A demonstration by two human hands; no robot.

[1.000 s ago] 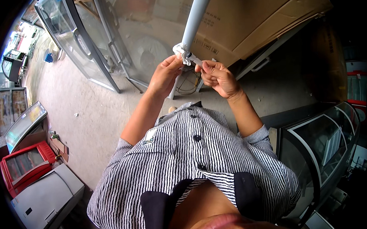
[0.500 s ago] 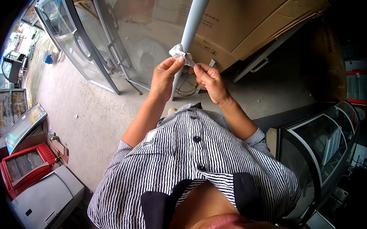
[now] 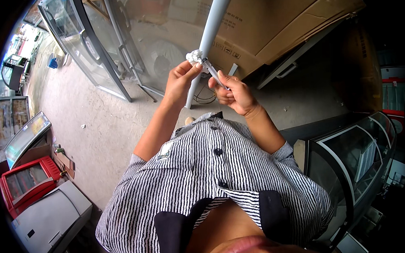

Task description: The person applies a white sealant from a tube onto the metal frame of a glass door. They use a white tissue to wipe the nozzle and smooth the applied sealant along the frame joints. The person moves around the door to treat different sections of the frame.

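A wad of crumpled white material point(image 3: 194, 57), like paper or thin plastic, sits against a pale grey pole point(image 3: 214, 28) in front of me. My left hand point(image 3: 181, 78) pinches the lower side of this wad between thumb and fingers. A slim grey-white stick-like piece point(image 3: 212, 71) with a dark upper end slants from the wad down to my right; its kind cannot be told. Closed round its lower part is my right hand point(image 3: 235, 94), the thumb lying along it. Both hands are at chest height, apart from each other.
Beyond the pole lean glass doors point(image 3: 93, 54) and a large cardboard sheet point(image 3: 270, 28). A curved glass display case point(image 3: 355, 151) stands at my right. On the left are a red-framed unit point(image 3: 31, 181) and a light grey cabinet point(image 3: 53, 219).
My right hand has moved down and slightly right, away from my left hand. More of the slim piece shows between them. My left hand stays at the wad.
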